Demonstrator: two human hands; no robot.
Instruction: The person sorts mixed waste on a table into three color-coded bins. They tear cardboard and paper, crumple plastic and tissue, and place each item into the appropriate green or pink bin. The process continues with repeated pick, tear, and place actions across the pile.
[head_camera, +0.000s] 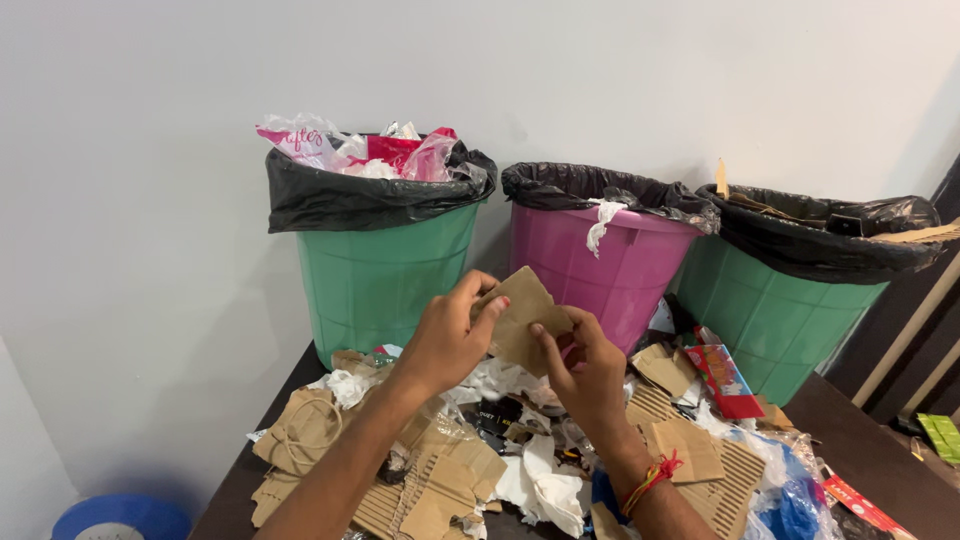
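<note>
The flat brown cardboard scrap (520, 322) looks matt and slightly rough, like the torn corrugated cardboard pieces (425, 490) with their ribbed faces. Crumpled white tissue paper (540, 485) looks soft and dull. The two green plastic bins (385, 275) and the pink plastic bin (610, 265) are smooth with a faint sheen; their black plastic liners (350, 195) are thin, creased and glossy. The dark tabletop (860, 430) looks matt.

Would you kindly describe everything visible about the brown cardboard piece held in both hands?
The cardboard piece is a small, flat, plain brown scrap with uneven, torn-looking edges, tilted at an angle. It is held in the air above the litter-covered table, in front of the pink bin. The left hand pinches its left edge, and the right hand grips its lower right side.
</note>
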